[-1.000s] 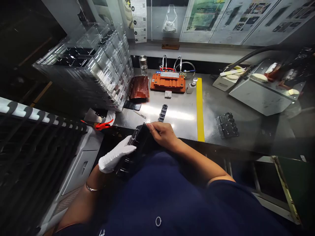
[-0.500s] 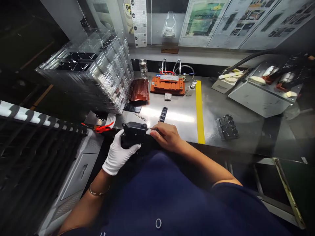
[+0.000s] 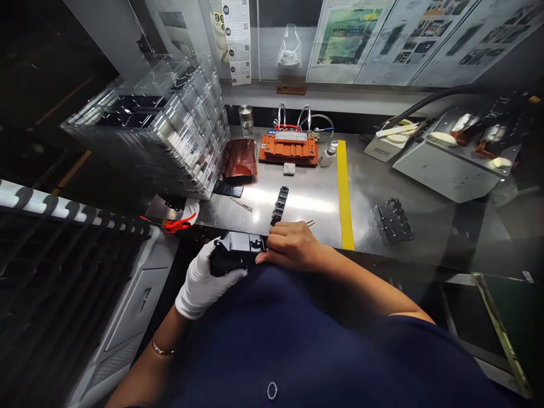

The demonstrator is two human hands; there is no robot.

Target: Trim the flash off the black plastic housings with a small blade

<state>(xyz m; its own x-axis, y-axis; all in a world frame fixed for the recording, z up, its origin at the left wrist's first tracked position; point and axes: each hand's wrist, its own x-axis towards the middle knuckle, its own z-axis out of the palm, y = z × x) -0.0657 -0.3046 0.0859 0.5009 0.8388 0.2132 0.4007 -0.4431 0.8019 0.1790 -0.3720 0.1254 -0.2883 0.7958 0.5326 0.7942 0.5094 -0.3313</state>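
Note:
My left hand (image 3: 199,281), in a white glove, is closed around the left side of a black plastic part (image 3: 232,260) in front of my body. The part's top shows a grey, shiny recess. At the part's right edge is my right hand (image 3: 295,245), bare, with its fingers curled round thin metal tweezers (image 3: 310,222), whose back ends stick out past the knuckles. The tips near the part are hard to make out. Just beyond my right hand, a narrow black piece (image 3: 280,205) lies on the metal bench (image 3: 314,190).
An orange fixture (image 3: 289,148) stands at the back, with a small bottle (image 3: 327,156) beside it. Stacked clear trays (image 3: 187,136) rise at the left. Red-handled cutters (image 3: 181,224) lie at the left edge. Black parts (image 3: 394,220) lie right of the yellow tape (image 3: 345,195).
Both hands and the black part have moved down, closer to my body. The part has tilted so its top recess shows. My right fingers have curled in more, and the tweezers' back ends now show.

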